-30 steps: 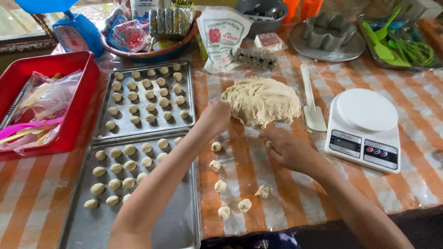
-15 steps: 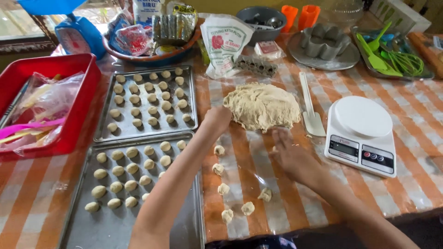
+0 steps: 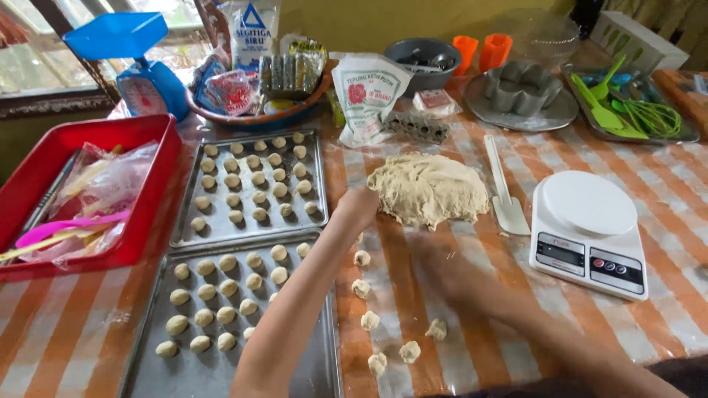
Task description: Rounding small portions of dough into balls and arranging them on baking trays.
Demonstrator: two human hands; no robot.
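Note:
A large pale dough mound (image 3: 431, 188) lies on the plastic-covered striped table (image 3: 664, 221). My left hand (image 3: 358, 205) reaches across to the mound's left edge, fingers curled against it and fingertips hidden. My right hand (image 3: 451, 274) is blurred and hovers palm down over the table just below the mound. Whether it holds anything is unclear. Several small torn dough pieces (image 3: 369, 320) lie in a loose line below my left arm. Two metal trays hold rows of rolled dough balls, the near tray (image 3: 147, 368) at lower left and the far tray (image 3: 221, 234) behind it.
A white digital scale (image 3: 588, 232) stands at the right, with a white scraper (image 3: 505, 199) beside the dough. A red bin (image 3: 151, 199) with bags and utensils sits at the left. Flour bags, a blue scale (image 3: 144, 85), bowls, moulds and green utensils crowd the back.
My right hand has shifted a little along the table and is now blurred with motion. My left hand stays at the mound's left edge.

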